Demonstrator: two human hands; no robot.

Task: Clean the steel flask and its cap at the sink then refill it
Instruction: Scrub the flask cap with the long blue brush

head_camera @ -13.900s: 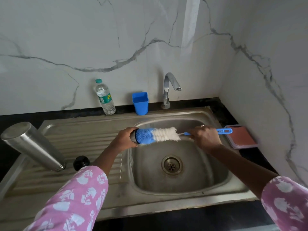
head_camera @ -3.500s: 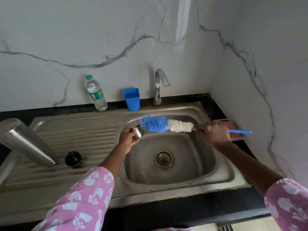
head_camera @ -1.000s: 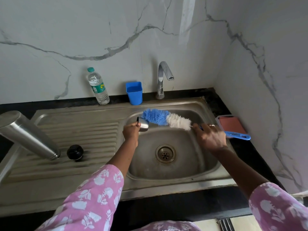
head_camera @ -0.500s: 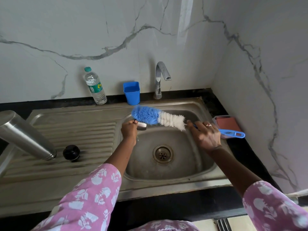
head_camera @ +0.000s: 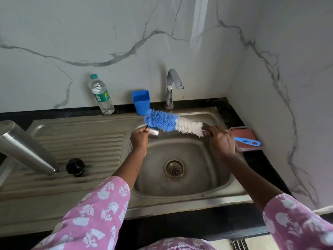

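Half a second ago the right grip (head_camera: 220,141) lay with its fingers spread along the brush (head_camera: 173,122); now they are curled round the blue handle just behind the white bristles. The brush head has lifted a little and slants above the steel cap (head_camera: 154,132), no longer pushed into it as it was some fourteen seconds back. The left grip (head_camera: 139,139) holds that cap as before, fingers wrapped round it, over the left rim of the sink (head_camera: 207,159). The steel flask (head_camera: 23,147) has not moved: it leans mouth-down on the ribbed drainboard (head_camera: 81,141) at far left, with the round black stopper (head_camera: 75,166) just beside its mouth. Behind the basin stand a clear water bottle (head_camera: 101,95) with a green label, a squarish blue plastic cup (head_camera: 141,101) and a curved chrome tap (head_camera: 171,87). The blue brush head crosses in front of the cup's lower edge and hides part of the cap. A flat pinkish box (head_camera: 243,136) lies on the black desk (head_camera: 261,163) to the right, the brush's handle end over it. The basin is dull brushed steel with a round perforated drain (head_camera: 174,168); the bristles are fluffy; the walls are white stone veined in grey.
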